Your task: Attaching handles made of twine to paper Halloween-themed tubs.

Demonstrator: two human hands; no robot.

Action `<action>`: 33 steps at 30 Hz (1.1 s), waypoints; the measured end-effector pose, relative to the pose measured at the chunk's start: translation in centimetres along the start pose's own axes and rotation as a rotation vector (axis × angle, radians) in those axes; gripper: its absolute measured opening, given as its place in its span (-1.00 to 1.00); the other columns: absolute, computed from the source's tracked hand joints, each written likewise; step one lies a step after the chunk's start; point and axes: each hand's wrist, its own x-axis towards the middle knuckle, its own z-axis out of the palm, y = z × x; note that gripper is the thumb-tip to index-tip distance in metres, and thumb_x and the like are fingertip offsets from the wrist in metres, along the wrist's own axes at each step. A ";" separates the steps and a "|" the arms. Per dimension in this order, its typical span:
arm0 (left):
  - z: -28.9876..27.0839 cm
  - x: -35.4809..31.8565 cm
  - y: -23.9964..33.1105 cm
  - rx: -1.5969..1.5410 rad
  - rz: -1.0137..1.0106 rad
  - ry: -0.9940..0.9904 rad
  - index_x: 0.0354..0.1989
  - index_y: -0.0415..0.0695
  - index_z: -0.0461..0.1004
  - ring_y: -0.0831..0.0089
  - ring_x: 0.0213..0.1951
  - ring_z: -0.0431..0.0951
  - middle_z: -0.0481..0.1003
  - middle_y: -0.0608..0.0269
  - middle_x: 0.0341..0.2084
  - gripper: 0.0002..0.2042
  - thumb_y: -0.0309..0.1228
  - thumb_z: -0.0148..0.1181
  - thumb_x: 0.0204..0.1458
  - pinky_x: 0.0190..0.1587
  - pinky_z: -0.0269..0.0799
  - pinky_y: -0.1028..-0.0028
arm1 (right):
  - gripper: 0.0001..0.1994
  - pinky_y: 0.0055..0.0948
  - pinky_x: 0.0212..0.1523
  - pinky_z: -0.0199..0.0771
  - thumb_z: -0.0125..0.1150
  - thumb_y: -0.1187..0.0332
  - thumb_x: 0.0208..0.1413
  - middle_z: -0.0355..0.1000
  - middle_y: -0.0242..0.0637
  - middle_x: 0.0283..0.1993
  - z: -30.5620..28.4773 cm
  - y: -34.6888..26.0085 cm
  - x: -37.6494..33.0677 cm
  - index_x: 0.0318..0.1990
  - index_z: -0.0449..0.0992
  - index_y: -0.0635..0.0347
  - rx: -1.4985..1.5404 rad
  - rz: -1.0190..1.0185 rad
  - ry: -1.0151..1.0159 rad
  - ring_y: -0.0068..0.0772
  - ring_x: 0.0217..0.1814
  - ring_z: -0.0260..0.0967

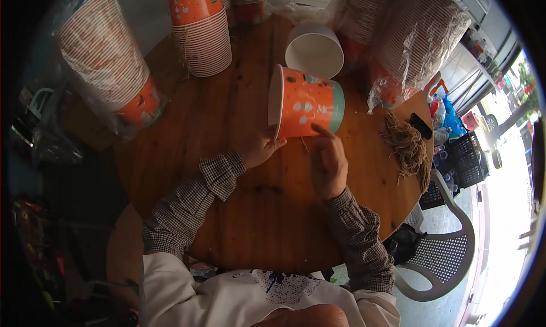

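Observation:
An orange paper bucket with a green base band and pale printed pictures lies tipped on its side above the table, its open mouth facing left. My left hand grips it at the lower part of the rim, thumb on the outside. Close under its green end is my right hand, index finger reaching up to the bucket's side and the other fingers loosely bent. A thin strand shows below the bucket between both hands; whether the right fingers touch it is unclear. Just behind, a white-mouthed bucket lies with its opening toward me.
A nested stack of orange buckets stands at the back of the round wooden table. Plastic-wrapped stacks rise at left and back right. A bundle of brown twine and a dark object lie near the right edge, beside a grey chair.

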 end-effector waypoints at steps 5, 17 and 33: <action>1.0 0.5 -1.7 0.627 0.379 0.147 0.12 -0.01 0.34 0.19 0.07 0.38 0.30 0.20 0.13 -0.58 -0.22 0.16 0.07 0.12 0.34 0.24 | -0.91 -0.11 0.19 0.24 0.12 0.56 0.05 0.32 -0.06 0.20 -1.1 1.2 1.1 -0.29 0.36 0.24 -0.221 -0.139 0.034 0.04 0.21 0.26; 0.2 -0.3 0.6 -0.273 0.247 0.163 0.02 -0.25 0.37 0.52 -0.24 0.48 0.50 0.23 -0.24 -0.57 -0.13 0.12 0.17 -0.13 0.41 0.46 | -0.92 -0.06 0.31 0.08 0.09 0.49 0.12 0.19 -0.08 0.32 -0.6 1.7 1.0 -0.24 0.36 0.21 -0.328 -0.168 -0.081 -0.05 0.40 0.07; 0.5 -0.1 3.9 -1.119 0.115 0.355 0.04 -0.21 0.33 0.58 -0.10 0.42 0.44 0.32 -0.13 -0.69 -0.44 0.13 0.14 -0.03 0.31 0.56 | -0.88 -0.14 0.25 0.22 0.12 0.56 0.06 0.27 -0.05 0.24 0.5 2.3 0.1 -0.24 0.37 0.27 -0.142 -0.122 -0.098 -0.02 0.32 0.17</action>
